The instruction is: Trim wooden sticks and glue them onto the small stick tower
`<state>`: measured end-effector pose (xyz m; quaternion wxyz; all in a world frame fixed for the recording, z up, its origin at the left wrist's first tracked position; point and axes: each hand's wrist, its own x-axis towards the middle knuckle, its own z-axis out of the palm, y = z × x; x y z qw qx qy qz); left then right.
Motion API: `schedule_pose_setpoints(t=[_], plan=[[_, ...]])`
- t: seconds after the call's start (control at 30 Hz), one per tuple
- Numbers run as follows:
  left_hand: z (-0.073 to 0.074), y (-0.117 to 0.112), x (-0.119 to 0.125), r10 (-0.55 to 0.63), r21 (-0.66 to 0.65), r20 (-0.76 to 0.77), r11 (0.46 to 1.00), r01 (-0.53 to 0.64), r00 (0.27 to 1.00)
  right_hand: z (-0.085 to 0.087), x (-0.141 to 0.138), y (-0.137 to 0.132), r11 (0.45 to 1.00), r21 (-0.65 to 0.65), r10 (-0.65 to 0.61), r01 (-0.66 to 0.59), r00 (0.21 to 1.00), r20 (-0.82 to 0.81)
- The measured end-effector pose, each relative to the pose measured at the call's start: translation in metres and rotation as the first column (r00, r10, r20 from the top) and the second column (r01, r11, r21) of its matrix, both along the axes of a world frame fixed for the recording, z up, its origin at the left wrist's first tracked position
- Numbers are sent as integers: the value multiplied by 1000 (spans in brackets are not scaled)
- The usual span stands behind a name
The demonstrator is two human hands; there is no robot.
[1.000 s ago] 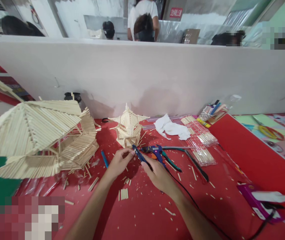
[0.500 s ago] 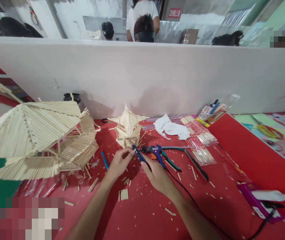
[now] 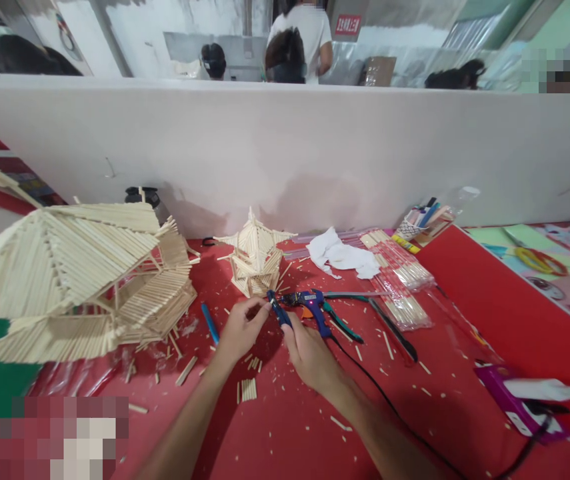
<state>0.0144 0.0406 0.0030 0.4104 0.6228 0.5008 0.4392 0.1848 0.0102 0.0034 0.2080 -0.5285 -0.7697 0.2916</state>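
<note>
My right hand [image 3: 309, 350] is closed around a slim dark blue hand tool [image 3: 279, 311] with a pale marking near its far end. The tool's exact kind does not show. My left hand [image 3: 242, 327] pinches thumb and finger together beside that far end; whatever sits between them is too small to make out. Just beyond both hands stands a small pavilion model [image 3: 255, 257] built from wooden sticks. A blue glue gun [image 3: 317, 310] lies right of the tool, near green-handled pliers [image 3: 342, 325]. Several short cut sticks [image 3: 249, 389] lie below my left hand.
A large stick-built pavilion [image 3: 89, 267] fills the left side. A blue pen [image 3: 210, 323], white tissue [image 3: 339, 253] and packs of sticks [image 3: 399, 287] lie about the red table [image 3: 285, 440]. A black cord [image 3: 389, 400] runs toward the front right. A white partition [image 3: 285, 140] stands behind.
The dark blue tool has turned slightly more upright in my right hand. My left hand stays pinched beside its tip. Beyond the partition, a person in white has shifted right.
</note>
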Motion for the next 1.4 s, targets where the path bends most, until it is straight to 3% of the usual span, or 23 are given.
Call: schedule_pose_setpoints(t=[0.53,0.87,1.17,1.4], plan=[[13,-7,0,86,116,-222,991,-62,971,-7,-9,-3,999,0,-48,48,984,-173],[9,-6,0,100,190,-253,980,-52,962,3,-6,-4,999,-45,-20,12,981,-195],[6,-6,1,115,224,-291,973,-49,950,-14,-11,-7,994,-65,-95,85,982,-166],[4,-6,2,166,262,-351,962,-74,921,-18,-16,-12,983,-130,-165,133,946,-278]])
